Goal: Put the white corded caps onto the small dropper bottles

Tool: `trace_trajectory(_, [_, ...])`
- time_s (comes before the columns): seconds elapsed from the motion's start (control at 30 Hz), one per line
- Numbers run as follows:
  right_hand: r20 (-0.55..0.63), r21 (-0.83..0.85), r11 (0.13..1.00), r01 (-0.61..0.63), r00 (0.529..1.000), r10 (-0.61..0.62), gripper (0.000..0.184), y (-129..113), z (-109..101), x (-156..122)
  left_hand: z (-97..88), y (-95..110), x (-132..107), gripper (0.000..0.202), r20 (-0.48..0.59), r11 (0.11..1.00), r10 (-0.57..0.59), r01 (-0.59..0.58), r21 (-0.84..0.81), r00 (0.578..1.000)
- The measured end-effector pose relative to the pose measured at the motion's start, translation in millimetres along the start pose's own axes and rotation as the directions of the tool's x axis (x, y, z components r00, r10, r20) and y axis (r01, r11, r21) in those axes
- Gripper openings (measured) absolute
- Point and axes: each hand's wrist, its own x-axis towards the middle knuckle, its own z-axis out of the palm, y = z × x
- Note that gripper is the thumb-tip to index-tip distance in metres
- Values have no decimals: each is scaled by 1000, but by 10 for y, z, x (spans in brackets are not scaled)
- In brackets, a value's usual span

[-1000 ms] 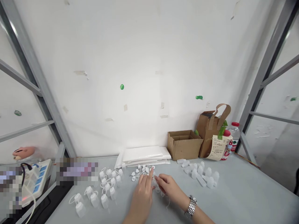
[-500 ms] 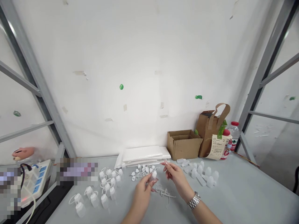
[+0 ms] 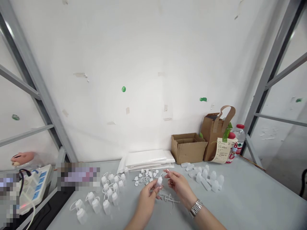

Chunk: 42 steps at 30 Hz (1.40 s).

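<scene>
My left hand (image 3: 146, 199) pinches a small white plastic bottle (image 3: 158, 182) and holds it upright above the grey table (image 3: 240, 204). My right hand (image 3: 179, 187), with a metal watch on its wrist, sits close beside the bottle with its fingers curled toward the bottle's top; whether anything is in them I cannot make out. Under the hands lie thin white plastic loops (image 3: 169, 198). A cluster of small white caps (image 3: 146, 175) lies just behind. Capped bottles with loops (image 3: 105, 195) stand to the left, plain bottles (image 3: 207, 179) lie to the right.
A stack of white sheets (image 3: 147, 158) lies against the wall. Beside it are an open cardboard box (image 3: 188, 147), a brown paper bag (image 3: 217, 134) and a drink bottle with a red cap (image 3: 238, 137). A power strip (image 3: 33, 187) sits at far left. Grey metal frame posts (image 3: 268, 76) flank the table.
My hands rose from the table with the small bottle in the left. The right hand swung out to the right, then came back close to the bottle.
</scene>
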Motion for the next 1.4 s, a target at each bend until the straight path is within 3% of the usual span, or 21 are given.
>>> trace_trajectory(0.13, [-11, 10, 998, 60, 998, -60, 38, -7, 6, -2, 19, 15, -21, 46, 46, 999, 4, -5, 33, 999])
trace_trajectory(0.3, [11, 18, 998, 55, 998, -55, 39, -23, 32, -30, 59, 14, -42, 46, 66, 999, -11, 8, 50, 998])
trace_trajectory(0.57, [53, -233, 954, 187, 982, -180, 46, -16, 33, -23, 50, 6, -41, 46, 12, 994, -21, 19, 112, 1000])
trace_trajectory(0.77, [60, -328, 908, 262, 965, -257, 47, -55, 56, -38, 46, 19, -49, 50, 1, 993, -23, 23, 117, 1000])
trace_trajectory(1.4, [18, -406, 862, 304, 946, -325, 52, -35, 63, -18, 40, 6, -41, 49, -14, 991, -27, 29, 134, 1000])
